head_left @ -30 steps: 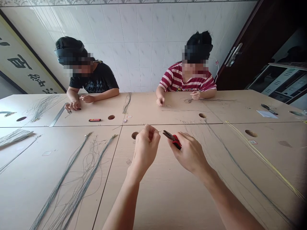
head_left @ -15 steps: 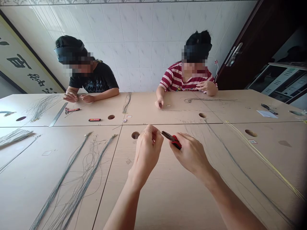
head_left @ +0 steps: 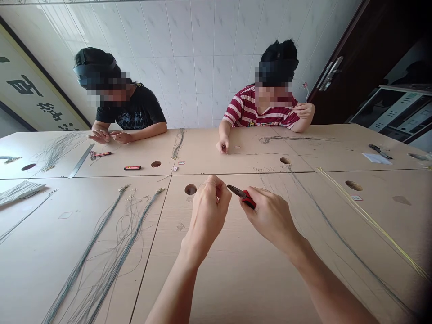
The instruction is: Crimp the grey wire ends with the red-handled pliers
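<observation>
Over the middle of the table, my left hand (head_left: 211, 211) is closed in a pinch. What its fingertips hold is too small to make out. My right hand (head_left: 270, 216) is wrapped around small pliers (head_left: 242, 195) with dark jaws and red-and-black handles. The jaws point left, their tip close to my left fingertips; I cannot tell if they touch anything. To the left lie two bundles of thin grey-green wires (head_left: 101, 236) with small pale ends. A long grey strand bundle (head_left: 332, 227) runs along the table right of my right hand.
Yellow wires (head_left: 367, 216) lie at the right. Across the table (head_left: 216, 288) sit two people: one in a black shirt (head_left: 140, 110), one in a striped shirt (head_left: 245, 108). A red-black utility knife (head_left: 132, 168), a razor (head_left: 100, 154) and a metal ruler (head_left: 82, 160) lie far left. Round holes (head_left: 191, 189) pierce the tabletop.
The pliers' tip is a little closer to my left fingertips. The person in the striped shirt has raised one hand outward to the right. The view has shifted slightly.
</observation>
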`<act>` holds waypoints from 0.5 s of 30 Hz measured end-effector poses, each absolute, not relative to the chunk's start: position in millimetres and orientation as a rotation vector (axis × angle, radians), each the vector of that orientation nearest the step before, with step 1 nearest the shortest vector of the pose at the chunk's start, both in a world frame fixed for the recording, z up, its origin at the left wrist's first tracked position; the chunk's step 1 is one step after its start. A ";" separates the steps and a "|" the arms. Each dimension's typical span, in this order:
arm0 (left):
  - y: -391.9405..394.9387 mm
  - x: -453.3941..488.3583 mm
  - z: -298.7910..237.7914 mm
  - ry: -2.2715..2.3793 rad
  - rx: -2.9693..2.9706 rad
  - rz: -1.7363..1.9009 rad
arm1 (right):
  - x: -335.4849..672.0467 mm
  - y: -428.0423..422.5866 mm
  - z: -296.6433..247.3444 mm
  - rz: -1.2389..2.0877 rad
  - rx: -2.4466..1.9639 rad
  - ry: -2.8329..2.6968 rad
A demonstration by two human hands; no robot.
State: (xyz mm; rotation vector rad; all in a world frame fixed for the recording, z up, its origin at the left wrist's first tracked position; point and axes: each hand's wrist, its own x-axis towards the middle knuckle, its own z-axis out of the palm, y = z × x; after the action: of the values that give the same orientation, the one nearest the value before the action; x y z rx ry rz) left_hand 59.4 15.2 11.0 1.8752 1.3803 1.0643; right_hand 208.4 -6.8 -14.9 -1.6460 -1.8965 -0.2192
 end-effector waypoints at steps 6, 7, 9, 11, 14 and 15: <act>15.3 60.2 9.2 1.373 1.888 1.050 | 211.4 -6.2 -17.0 -0.202 -1.643 -1.915; 15.0 60.3 9.2 1.371 1.888 1.046 | 212.0 -6.2 -17.2 -0.193 -1.639 -1.917; 14.6 60.3 9.2 1.367 1.887 1.047 | 212.9 -6.5 -17.4 -0.184 -1.633 -1.916; 14.5 60.1 9.3 1.366 1.886 1.052 | 213.4 -7.0 -17.0 -0.184 -1.629 -1.920; 14.9 59.8 9.4 1.364 1.887 1.054 | 214.0 -7.8 -16.1 -0.201 -1.632 -1.926; 15.0 59.8 9.5 1.364 1.887 1.053 | 214.1 -7.9 -15.9 -0.208 -1.632 -1.926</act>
State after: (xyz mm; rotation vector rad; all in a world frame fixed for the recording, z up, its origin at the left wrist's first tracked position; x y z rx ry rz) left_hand 59.8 15.0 9.5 1.8873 1.3641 1.0529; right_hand 214.1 -7.9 -15.9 -1.6317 -1.9260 -0.2078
